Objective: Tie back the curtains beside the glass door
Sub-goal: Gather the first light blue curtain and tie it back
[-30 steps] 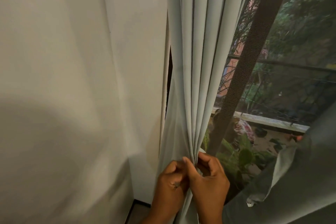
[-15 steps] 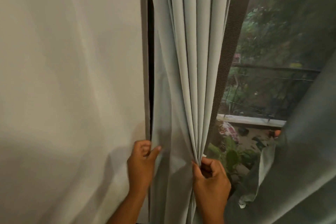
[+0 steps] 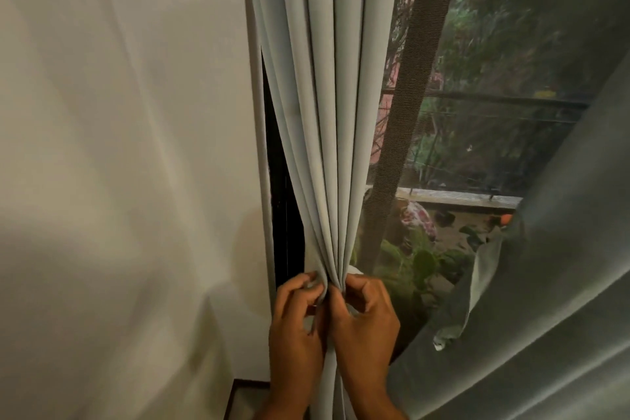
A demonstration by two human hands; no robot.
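A white wall (image 3: 119, 147) stands to my left; a second curtain (image 3: 552, 317) hangs at lower right, covering part of the glass door (image 3: 494, 112) (plants visible beyond). The gathered curtain (image 3: 334, 112) hangs between wall and door frame (image 3: 419, 78). My left hand (image 3: 296, 324) and right hand (image 3: 364, 320) both grip its bunched pleats. Half a second ago my left hand was apart, at the curtain's left edge; it has since rejoined the right.

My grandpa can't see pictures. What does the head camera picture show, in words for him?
Two hands, left hand and right hand, pinch a pale grey curtain gathered into folds beside a glass door, with plants outside.
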